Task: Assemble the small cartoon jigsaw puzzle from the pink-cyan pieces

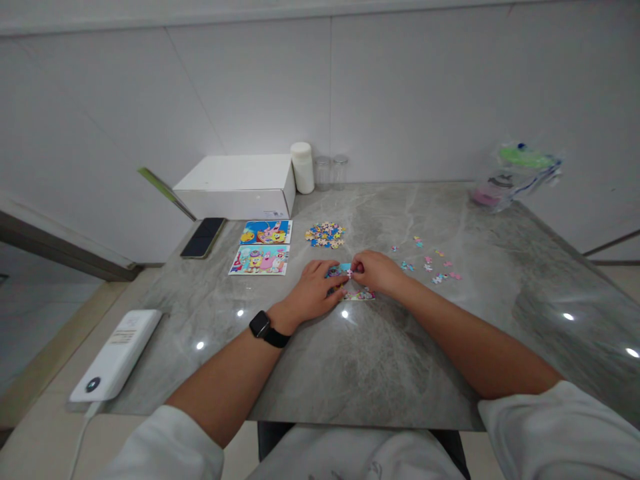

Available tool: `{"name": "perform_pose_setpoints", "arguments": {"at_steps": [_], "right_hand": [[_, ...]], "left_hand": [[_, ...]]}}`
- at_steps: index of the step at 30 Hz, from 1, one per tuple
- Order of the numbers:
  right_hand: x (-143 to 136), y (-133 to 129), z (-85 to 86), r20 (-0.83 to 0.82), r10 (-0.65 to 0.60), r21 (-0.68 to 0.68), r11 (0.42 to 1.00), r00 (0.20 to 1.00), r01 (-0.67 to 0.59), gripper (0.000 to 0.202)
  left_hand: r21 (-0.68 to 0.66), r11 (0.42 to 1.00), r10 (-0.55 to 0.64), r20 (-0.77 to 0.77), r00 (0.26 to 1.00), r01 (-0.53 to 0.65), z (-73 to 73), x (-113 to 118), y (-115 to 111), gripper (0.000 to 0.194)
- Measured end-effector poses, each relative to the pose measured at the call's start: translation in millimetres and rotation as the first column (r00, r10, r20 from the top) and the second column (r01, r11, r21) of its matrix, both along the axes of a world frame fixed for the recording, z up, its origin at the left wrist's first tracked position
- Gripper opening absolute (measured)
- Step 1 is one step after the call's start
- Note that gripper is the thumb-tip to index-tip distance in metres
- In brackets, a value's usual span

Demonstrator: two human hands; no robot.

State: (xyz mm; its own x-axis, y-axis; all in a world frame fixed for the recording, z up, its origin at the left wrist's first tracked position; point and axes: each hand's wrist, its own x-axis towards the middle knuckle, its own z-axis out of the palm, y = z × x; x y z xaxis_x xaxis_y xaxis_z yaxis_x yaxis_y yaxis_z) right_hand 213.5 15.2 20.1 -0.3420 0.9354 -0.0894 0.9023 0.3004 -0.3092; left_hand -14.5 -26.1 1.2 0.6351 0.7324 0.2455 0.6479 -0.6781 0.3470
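A small, partly assembled jigsaw puzzle lies on the grey table in front of me, partly covered by both hands. My left hand rests over its left side, fingers apart and lying flat. From the right, my right hand reaches in with thumb and forefinger pinched at a pale pink puzzle piece above the assembled part. Loose puzzle pieces are scattered to the right of that hand. Beyond the puzzle sits a heap of blue and yellow pieces.
Left of the heap lie two cartoon picture cards and a phone. A white box, a white bottle and two glasses stand by the wall. A plastic bag lies back right; a white power bank sits front left.
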Motion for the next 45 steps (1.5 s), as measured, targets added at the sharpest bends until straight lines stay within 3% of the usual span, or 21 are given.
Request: {"name": "perform_pose_setpoints", "arguments": {"at_steps": [16,26,32,40,45], "right_hand": [[1.8,2.5,0.7,-0.01,0.098,0.048,0.994,0.995,-0.097,0.012],[3.2,4.6,-1.9,0.014,0.11,0.052,0.993,0.994,-0.11,0.014],[1.2,2.3,-1.6,0.015,0.109,0.045,0.993,0.994,-0.11,0.014],[14.7,11.5,15.1,-0.126,0.045,0.148,0.989,0.991,-0.026,0.018],[25.7,16.2,21.9,-0.089,0.017,0.144,0.99,0.996,-0.004,0.017]], "left_hand": [[-0.02,1.0,0.014,0.034,0.999,-0.013,-0.6,0.3,0.6,0.037],[0.042,0.97,0.235,0.091,0.968,-0.24,-4.3,-1.7,5.8,0.03],[0.035,0.961,0.271,0.089,0.958,-0.275,-9.4,-2.3,8.5,0.03],[0.034,0.961,0.268,0.107,0.957,-0.273,-9.1,-3.4,11.5,0.031],[0.031,0.959,0.277,0.095,0.956,-0.281,-6.9,-3.8,12.1,0.029]]}}
